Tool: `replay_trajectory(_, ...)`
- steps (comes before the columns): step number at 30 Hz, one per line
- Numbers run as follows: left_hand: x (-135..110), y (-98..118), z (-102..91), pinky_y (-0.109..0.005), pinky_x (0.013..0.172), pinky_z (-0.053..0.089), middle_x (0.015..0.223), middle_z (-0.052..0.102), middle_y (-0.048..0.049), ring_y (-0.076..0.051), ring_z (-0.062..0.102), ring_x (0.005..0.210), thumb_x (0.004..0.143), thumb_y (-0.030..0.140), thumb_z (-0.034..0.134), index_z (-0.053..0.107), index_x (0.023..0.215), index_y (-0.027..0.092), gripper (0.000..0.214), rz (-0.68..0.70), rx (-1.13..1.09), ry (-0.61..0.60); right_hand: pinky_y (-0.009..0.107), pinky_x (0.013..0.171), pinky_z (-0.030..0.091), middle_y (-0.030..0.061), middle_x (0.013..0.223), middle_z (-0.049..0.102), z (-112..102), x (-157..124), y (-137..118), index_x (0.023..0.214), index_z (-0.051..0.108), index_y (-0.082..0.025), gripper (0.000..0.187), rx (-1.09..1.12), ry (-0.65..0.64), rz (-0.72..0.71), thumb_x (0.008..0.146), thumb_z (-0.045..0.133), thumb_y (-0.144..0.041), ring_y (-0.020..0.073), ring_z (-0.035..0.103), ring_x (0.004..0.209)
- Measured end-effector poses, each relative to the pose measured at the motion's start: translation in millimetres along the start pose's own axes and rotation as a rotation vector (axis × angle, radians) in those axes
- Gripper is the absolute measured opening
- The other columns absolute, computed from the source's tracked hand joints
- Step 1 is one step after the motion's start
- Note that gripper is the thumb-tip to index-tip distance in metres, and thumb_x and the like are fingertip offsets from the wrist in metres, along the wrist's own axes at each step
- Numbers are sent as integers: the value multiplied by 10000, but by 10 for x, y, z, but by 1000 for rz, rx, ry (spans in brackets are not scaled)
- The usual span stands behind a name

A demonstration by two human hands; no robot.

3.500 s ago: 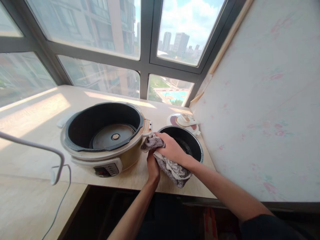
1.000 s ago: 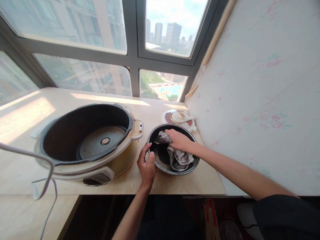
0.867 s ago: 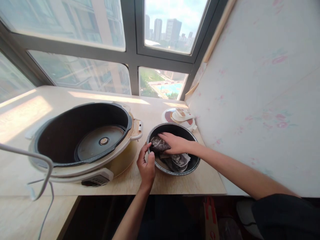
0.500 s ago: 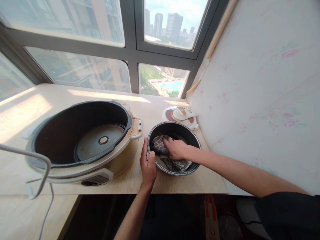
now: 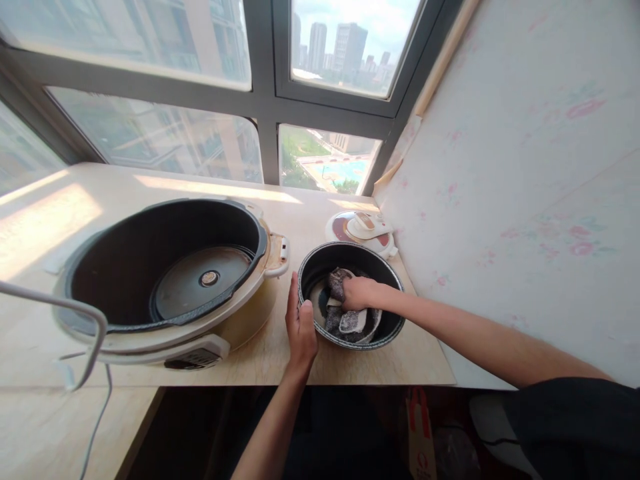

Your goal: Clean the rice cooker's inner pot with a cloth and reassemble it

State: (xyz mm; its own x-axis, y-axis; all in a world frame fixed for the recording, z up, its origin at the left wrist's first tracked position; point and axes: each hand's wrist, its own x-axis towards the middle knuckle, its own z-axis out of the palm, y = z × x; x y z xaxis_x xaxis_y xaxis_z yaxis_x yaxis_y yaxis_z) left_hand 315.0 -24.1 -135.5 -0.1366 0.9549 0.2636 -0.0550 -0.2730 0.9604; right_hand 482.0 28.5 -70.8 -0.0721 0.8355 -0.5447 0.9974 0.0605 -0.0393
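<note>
A round black inner pot [image 5: 396,283] stands on the light counter, right of a big cooker body. My right hand [image 5: 359,293] reaches down inside it, fingers curled round a bunched grey-and-white cloth [image 5: 353,321]. The fingertips are partly hidden in the folds. Against the pot's left side rests my left hand [image 5: 301,333], upright, with thumb and fingers apart at the rim. The cooker body [image 5: 277,257], white-rimmed with a dark hollow inside, has a flat plate and a small round knob at its bottom.
The cooker's lid [image 5: 361,232] lies behind the pot beside the flowered wall [image 5: 530,200]. A grey cable [image 5: 95,320] loops at the left. Windows [image 5: 327,160] border the counter [image 5: 285,377] at the back. A paper bag [image 5: 421,440] stands below its front edge.
My right hand has gathered the cloth toward the pot's middle, baring part of the bottom at the left. My left hand stays at the pot's side.
</note>
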Motion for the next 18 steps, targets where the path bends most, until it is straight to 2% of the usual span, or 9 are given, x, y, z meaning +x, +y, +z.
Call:
replay_trajectory(4, 8, 5, -2, -367, 1290, 243, 1608, 500, -73, -237, 370, 1543, 992, 258, 479, 508, 1549, 194, 561, 6, -14, -8, 455, 885, 592, 297, 1244, 711, -1, -13, -91, 1447, 490, -42, 733, -2, 53, 38, 824, 740, -337, 413, 715, 1156)
replay_trajectory(12, -6, -57, 5, -396, 1288, 257, 1607, 500, -100, -243, 385, 1536, 1012, 287, 444, 489, 1555, 185, 554, 53, -9, -9, 393, 852, 563, 238, 1215, 735, 13, 47, -347, 1408, 496, -91, 650, -15, 121, -167, 852, 717, -344, 368, 735, 1095)
replay_trajectory(15, -11, -73, 4, -398, 1281, 274, 1611, 494, -100, -240, 396, 1530, 1022, 292, 428, 476, 1561, 196, 549, 65, 6, -20, 364, 814, 550, 187, 1221, 744, -47, -14, -330, 1381, 565, -166, 648, -38, 28, -292, 801, 767, -370, 361, 732, 1083)
replay_trajectory(18, -1, -85, -12, -403, 1276, 288, 1595, 515, -100, -244, 408, 1523, 1015, 281, 439, 492, 1551, 202, 545, 83, 29, -23, 333, 761, 540, 130, 1170, 769, -155, -62, -266, 1355, 632, -197, 626, -60, -201, -432, 768, 787, -349, 334, 742, 1023)
